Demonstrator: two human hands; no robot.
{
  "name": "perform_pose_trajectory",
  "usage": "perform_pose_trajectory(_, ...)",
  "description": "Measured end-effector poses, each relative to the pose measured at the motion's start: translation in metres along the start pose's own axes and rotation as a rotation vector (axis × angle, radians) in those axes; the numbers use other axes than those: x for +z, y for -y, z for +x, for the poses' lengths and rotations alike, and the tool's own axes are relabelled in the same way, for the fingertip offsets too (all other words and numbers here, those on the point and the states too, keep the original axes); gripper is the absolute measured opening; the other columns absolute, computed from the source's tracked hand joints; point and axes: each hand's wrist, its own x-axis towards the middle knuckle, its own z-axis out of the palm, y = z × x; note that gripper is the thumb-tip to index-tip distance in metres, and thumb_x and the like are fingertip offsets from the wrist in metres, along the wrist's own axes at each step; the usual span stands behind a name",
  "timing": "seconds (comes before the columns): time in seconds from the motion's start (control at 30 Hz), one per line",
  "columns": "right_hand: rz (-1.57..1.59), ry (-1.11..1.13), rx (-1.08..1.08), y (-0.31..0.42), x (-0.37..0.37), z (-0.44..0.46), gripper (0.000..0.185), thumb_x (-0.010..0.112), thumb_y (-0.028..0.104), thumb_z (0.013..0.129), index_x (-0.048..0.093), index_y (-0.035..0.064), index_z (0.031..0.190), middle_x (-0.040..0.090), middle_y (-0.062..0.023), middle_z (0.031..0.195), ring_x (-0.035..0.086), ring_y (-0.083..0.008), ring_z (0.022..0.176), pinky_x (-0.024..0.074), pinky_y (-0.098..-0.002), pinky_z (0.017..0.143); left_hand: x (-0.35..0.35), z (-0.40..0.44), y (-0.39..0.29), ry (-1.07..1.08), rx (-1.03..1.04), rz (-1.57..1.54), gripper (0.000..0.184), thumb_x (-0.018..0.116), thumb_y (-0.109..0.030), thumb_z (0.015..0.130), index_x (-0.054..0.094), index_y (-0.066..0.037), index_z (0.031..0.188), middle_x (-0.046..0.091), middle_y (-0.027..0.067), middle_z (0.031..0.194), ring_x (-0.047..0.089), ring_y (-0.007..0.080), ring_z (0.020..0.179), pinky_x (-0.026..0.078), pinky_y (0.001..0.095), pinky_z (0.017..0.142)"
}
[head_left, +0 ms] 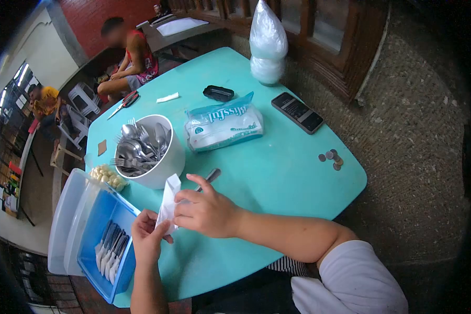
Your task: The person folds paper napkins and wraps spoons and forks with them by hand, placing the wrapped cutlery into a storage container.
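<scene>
My left hand (pixel 150 230) pinches the lower part of a folded white tissue (pixel 168 201). My right hand (pixel 206 212) is closed at the tissue's right side, with a metal utensil (pixel 209 179) sticking out above its fingers; the utensil's other end is hidden. Just beyond my hands stands a white bucket (pixel 167 163) full of spoons and forks. At the lower left, a blue container (pixel 126 272) holds several utensils wrapped in white tissue (pixel 110 259). A tissue pack (pixel 225 128) lies behind the bucket's right side.
On the turquoise table (pixel 288 178) are a phone (pixel 298 112), coins (pixel 334 157), scissors (pixel 124 103), a black case (pixel 218 93), a bagged white object (pixel 268 47) and a bag of pale pieces (pixel 107 177). Two people (pixel 136 57) sit farther back.
</scene>
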Motion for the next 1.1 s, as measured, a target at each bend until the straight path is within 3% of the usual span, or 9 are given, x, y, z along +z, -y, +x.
perform_pose_trajectory(0.3, 0.343, 0.138, 0.095, 0.002, 0.005, -0.002, 0.016, 0.073, 0.019, 0.073, 0.059, 0.011, 0.076, 0.056, -0.0054, 0.118, 0.045, -0.0256, 0.128, 0.0257, -0.0571, 0.108, -0.002, -0.015, -0.005, 0.21, -0.037, 0.454, 0.008, 0.06, 0.002, 0.078, 0.052, 0.001, 0.08, 0.057, 0.0052, 0.061, 0.058, 0.01, 0.054, 0.042, 0.023, 0.047)
perform_pose_trajectory(0.4, 0.477, 0.272, 0.086, -0.001, 0.012, -0.006, 0.018, 0.072, 0.021, 0.076, 0.059, 0.0097, 0.079, 0.058, -0.0057, 0.109, 0.051, -0.0275, 0.119, 0.0281, -0.058, 0.105, -0.005, -0.019, -0.01, 0.265, -0.046, 0.494, 0.007, 0.06, 0.002, 0.078, 0.053, 0.001, 0.08, 0.058, 0.0057, 0.062, 0.058, 0.0097, 0.054, 0.042, 0.0228, 0.047)
perform_pose_trajectory(0.5, 0.578, 0.368, 0.129, -0.003, 0.011, -0.004, 0.018, 0.071, 0.02, 0.077, 0.06, 0.0089, 0.085, 0.058, -0.0059, 0.098, 0.057, -0.0274, 0.104, 0.0353, -0.0524, 0.102, -0.007, -0.021, -0.019, 0.256, -0.081, 0.44, 0.006, 0.06, 0.003, 0.078, 0.055, 0.001, 0.081, 0.059, 0.0057, 0.064, 0.057, 0.0094, 0.054, 0.043, 0.0221, 0.047)
perform_pose_trajectory(0.6, 0.619, 0.226, 0.116, -0.003, 0.012, -0.003, 0.015, 0.069, 0.017, 0.079, 0.061, 0.0076, 0.088, 0.057, -0.007, 0.087, 0.06, -0.0279, 0.087, 0.0449, -0.044, 0.092, -0.015, -0.019, -0.025, 0.245, -0.109, 0.369, 0.007, 0.062, 0.003, 0.078, 0.056, 0.001, 0.082, 0.061, 0.006, 0.069, 0.057, 0.009, 0.054, 0.043, 0.0214, 0.047)
perform_pose_trajectory(0.7, 0.722, 0.21, 0.251, 0.004, 0.016, -0.003, 0.013, 0.067, 0.016, 0.08, 0.061, 0.007, 0.087, 0.06, -0.0104, 0.09, 0.06, -0.0326, 0.084, 0.0485, -0.0396, 0.08, -0.019, -0.015, -0.026, 0.206, -0.085, 0.346, 0.008, 0.063, 0.004, 0.077, 0.056, 0.002, 0.081, 0.061, 0.0056, 0.068, 0.057, 0.0087, 0.054, 0.044, 0.0214, 0.047)
perform_pose_trajectory(0.8, 0.892, -0.053, 0.381, 0.013, 0.026, 0.002, 0.015, 0.065, 0.013, 0.081, 0.064, 0.0063, 0.094, 0.063, -0.0126, 0.095, 0.061, -0.0334, 0.087, 0.0491, -0.0398, 0.078, -0.015, -0.02, -0.034, 0.142, 0.002, 0.407, 0.007, 0.062, 0.006, 0.076, 0.056, 0.002, 0.078, 0.059, 0.0047, 0.067, 0.056, 0.0088, 0.053, 0.043, 0.0214, 0.048)
perform_pose_trajectory(0.9, 0.942, -0.06, 0.361, 0.004, 0.031, 0.001, 0.015, 0.064, 0.009, 0.081, 0.066, 0.0039, 0.094, 0.067, -0.0141, 0.091, 0.064, -0.0299, 0.084, 0.05, -0.0376, 0.073, -0.005, -0.022, -0.043, 0.083, 0.066, 0.527, 0.008, 0.063, 0.006, 0.076, 0.056, 0.003, 0.077, 0.058, 0.0045, 0.066, 0.054, 0.0086, 0.054, 0.041, 0.0218, 0.049)
perform_pose_trajectory(1.0, 1.137, 0.039, 0.442, -0.001, 0.048, -0.006, 0.011, 0.062, 0.007, 0.082, 0.068, 0.0009, 0.088, 0.067, -0.0122, 0.077, 0.065, -0.0229, 0.068, 0.0504, -0.0352, 0.063, 0.0, -0.028, -0.046, 0.059, 0.245, 0.783, 0.011, 0.065, 0.005, 0.072, 0.056, 0.003, 0.078, 0.053, 0.0063, 0.066, 0.054, 0.0139, 0.058, 0.04, 0.0251, 0.053)
perform_pose_trajectory(1.1, 1.331, 0.333, 0.697, 0.0, 0.03, 0.002, 0.012, 0.059, 0.006, 0.084, 0.067, -0.0013, 0.087, 0.067, -0.0117, 0.078, 0.065, -0.0199, 0.071, 0.0504, -0.0333, 0.065, 0.009, -0.031, -0.059, 0.053, 0.351, 1.033, 0.012, 0.064, 0.006, 0.071, 0.056, 0.002, 0.08, 0.055, 0.0091, 0.071, 0.057, 0.0201, 0.064, 0.043, 0.027, 0.058)
